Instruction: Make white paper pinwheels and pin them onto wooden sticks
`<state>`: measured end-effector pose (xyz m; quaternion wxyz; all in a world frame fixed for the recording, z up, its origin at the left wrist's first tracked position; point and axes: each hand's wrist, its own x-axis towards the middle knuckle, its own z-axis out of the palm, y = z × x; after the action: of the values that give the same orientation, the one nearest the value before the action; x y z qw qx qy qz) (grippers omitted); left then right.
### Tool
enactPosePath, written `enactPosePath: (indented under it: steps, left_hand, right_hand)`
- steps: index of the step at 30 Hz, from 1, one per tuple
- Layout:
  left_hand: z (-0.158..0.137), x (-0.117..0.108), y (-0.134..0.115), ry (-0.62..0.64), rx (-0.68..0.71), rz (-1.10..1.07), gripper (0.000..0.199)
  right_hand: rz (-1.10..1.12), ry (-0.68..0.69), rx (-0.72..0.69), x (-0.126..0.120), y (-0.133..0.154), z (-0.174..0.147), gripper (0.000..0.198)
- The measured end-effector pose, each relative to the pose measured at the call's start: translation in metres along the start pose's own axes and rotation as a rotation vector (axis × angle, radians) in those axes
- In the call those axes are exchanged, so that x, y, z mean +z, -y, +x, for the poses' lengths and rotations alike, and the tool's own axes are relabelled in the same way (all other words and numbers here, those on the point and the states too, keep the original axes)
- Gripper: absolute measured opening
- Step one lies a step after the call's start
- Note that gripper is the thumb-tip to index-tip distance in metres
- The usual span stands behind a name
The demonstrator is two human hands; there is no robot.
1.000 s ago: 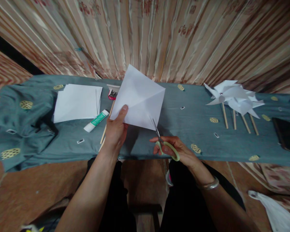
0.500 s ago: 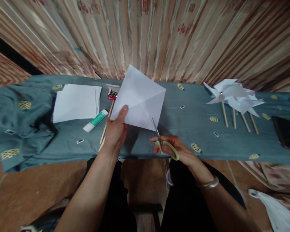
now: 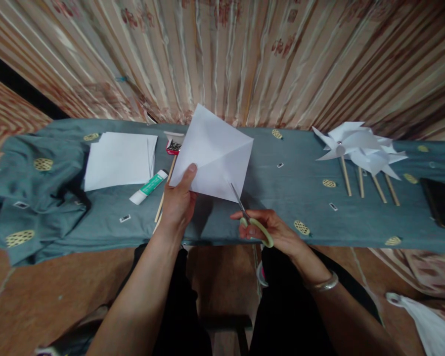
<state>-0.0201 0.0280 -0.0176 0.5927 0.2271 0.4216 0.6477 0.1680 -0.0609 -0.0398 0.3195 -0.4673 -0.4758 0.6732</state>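
My left hand (image 3: 180, 200) grips a square sheet of white paper (image 3: 213, 148) by its lower left corner, thumb on top and the fingers hidden beneath. A diagonal crease runs across the sheet towards its right corner. In my right hand (image 3: 270, 225) is a pair of scissors (image 3: 259, 231) with pale green handles. Their blades lie at the paper's lower corner and look nearly closed together. Whether they are through the paper's edge at this instant is hard to make out.
Left on the cloth-covered table (image 3: 289, 188) lie a paper stack (image 3: 120, 160), a green-and-white glue tube (image 3: 148, 187), a small red box of metal pins (image 3: 174, 144) and wooden sticks (image 3: 159, 206). To the right are several paper pinwheels (image 3: 350, 141) on sticks and a dark phone (image 3: 440, 202).
The scissor handles have come closer together and the blades have closed a little at the paper's lower corner. My left hand holds the sheet almost still; the view has shifted slightly.
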Motion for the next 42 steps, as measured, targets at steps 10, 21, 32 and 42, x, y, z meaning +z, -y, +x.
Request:
enactPosePath:
  steps: [10, 21, 32, 42]
  left_hand:
    - [0.002, -0.002, 0.001, -0.022, -0.001, 0.053, 0.021]
    - [0.002, -0.003, 0.001, -0.017, 0.013, 0.04, 0.015]
    - [0.001, -0.003, 0.001, -0.008, 0.0, 0.013, 0.019]
    - [-0.004, -0.001, 0.007, 0.032, -0.025, 0.039, 0.026]
  right_hand:
    - [0.07, -0.014, 0.045, 0.001, -0.005, 0.002, 0.047]
    - [0.183, -0.059, 0.081, 0.002, -0.01, 0.003, 0.044]
    - [0.141, -0.06, 0.059, 0.003, -0.005, 0.005, 0.043]
    - [0.008, -0.039, 0.016, 0.0, 0.001, 0.003, 0.047]
